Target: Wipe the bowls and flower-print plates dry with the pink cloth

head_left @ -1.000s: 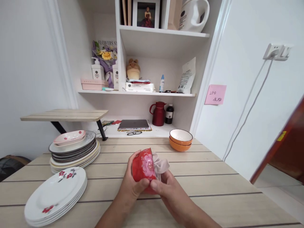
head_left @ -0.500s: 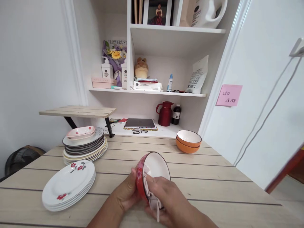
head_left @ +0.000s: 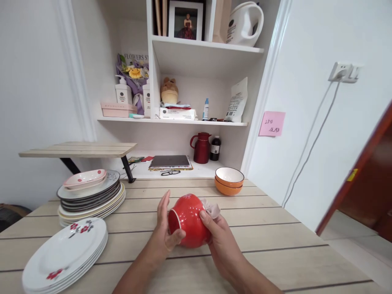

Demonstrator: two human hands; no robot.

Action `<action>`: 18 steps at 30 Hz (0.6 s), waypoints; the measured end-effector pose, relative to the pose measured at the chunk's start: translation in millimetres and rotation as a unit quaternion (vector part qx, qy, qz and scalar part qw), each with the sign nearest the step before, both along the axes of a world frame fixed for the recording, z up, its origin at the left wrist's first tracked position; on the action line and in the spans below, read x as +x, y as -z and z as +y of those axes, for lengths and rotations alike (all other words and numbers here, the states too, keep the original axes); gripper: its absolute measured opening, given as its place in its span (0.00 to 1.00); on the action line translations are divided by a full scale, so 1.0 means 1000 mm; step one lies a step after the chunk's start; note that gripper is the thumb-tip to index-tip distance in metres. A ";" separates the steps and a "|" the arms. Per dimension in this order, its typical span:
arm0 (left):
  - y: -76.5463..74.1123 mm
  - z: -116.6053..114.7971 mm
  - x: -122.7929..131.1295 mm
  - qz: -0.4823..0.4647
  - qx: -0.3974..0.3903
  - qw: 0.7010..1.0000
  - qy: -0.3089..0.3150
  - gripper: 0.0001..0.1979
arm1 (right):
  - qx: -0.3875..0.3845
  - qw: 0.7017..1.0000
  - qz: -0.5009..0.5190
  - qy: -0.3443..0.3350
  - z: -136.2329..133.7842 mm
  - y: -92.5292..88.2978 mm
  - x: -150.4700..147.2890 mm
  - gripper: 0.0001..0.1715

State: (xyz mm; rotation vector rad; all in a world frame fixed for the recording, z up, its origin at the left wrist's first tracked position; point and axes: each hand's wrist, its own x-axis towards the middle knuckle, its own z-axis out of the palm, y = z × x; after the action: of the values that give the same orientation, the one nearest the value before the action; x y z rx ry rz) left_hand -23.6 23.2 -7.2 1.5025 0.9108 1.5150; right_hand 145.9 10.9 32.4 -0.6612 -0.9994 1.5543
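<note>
A glossy red bowl (head_left: 191, 222) is tipped on its side above the table, its outside and pale-edged foot ring facing me and its inside hidden. My right hand (head_left: 219, 237) grips its right side, thumb on the outer wall, with a crumpled pale pink cloth (head_left: 212, 209) bunched at the rim under the fingers. On the other side, my left hand (head_left: 167, 228) rests its thumb by the foot ring while the fingers reach up along the bowl, fairly straight. Two stacked orange bowls (head_left: 229, 181) with white insides stand farther back on the right.
Flower-patterned white plates (head_left: 65, 253) are stacked at the left front. Behind them, a taller plate stack (head_left: 92, 194) carries pink-dotted oval dishes (head_left: 85, 178), close to a raised wooden shelf (head_left: 79, 150). A laptop (head_left: 170, 161), glasses (head_left: 170, 173) and a red jug (head_left: 202, 148) lie beyond.
The bowl has turned from showing its white inside to showing its red underside. My right hand and the cloth have moved from inside to the right rim. The view has swung right.
</note>
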 end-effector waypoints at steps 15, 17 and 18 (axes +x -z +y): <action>-0.012 -0.013 0.019 0.059 0.035 0.997 -0.022 0.58 | -0.030 0.999 0.038 -0.018 -0.005 -0.006 0.001 0.28; -0.018 -0.017 0.023 -0.018 -0.024 0.998 0.051 0.56 | -0.018 0.999 0.018 -0.033 -0.007 -0.006 0.003 0.30; -0.021 -0.019 0.025 -0.062 -0.050 0.993 0.086 0.55 | -0.005 0.999 0.005 -0.038 -0.008 -0.006 0.004 0.31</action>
State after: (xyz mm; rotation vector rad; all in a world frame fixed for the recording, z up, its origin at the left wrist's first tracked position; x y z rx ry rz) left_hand 1.0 4.2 13.8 1.3628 0.7544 1.4001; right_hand 149.6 2.9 38.3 -0.6276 -1.0207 1.6284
